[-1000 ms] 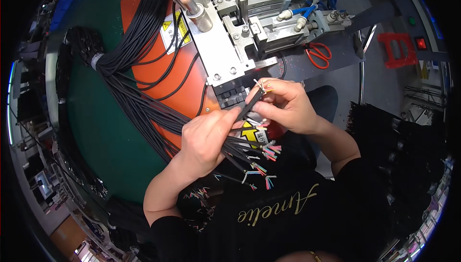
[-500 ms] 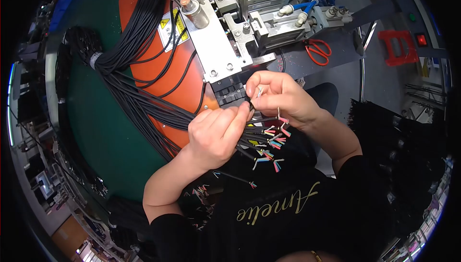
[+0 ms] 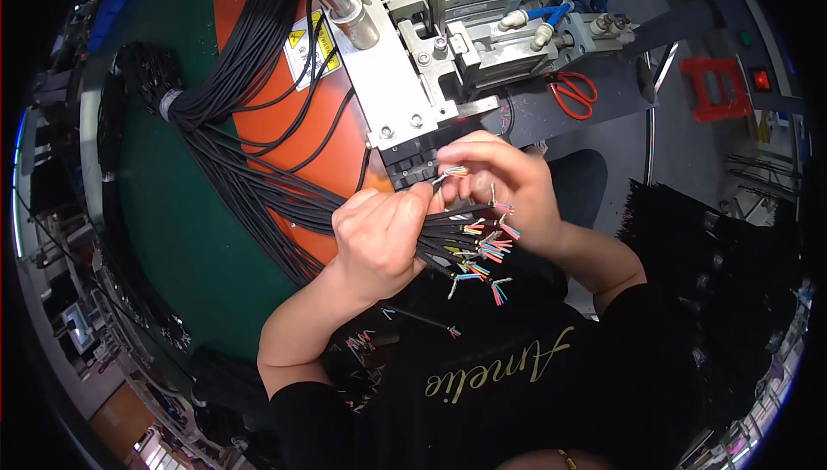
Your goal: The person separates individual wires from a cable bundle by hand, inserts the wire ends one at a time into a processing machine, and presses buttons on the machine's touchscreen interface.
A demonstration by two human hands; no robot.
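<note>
My left hand is closed round a bundle of black cables near their ends. One cable end sticks up from its fingertips, with thin coloured wires fanned out. Beside that end is my right hand, its index finger stretched out above the wires and its fingers apart; nothing shows in its grasp, though its lower fingers are partly hidden. Below and between the hands, several other stripped ends show pink, blue, yellow and bare twisted strands.
A metal machine with pneumatic cylinders and blue tubes stands just beyond the hands. Red-handled scissors lie right of it. Cables cross an orange plate and green mat. More black cables hang at the right.
My right hand has opened its fingers and lifted its index finger off the cable end. The coloured wires there now show fanned out. My left hand keeps hold of the bundle.
</note>
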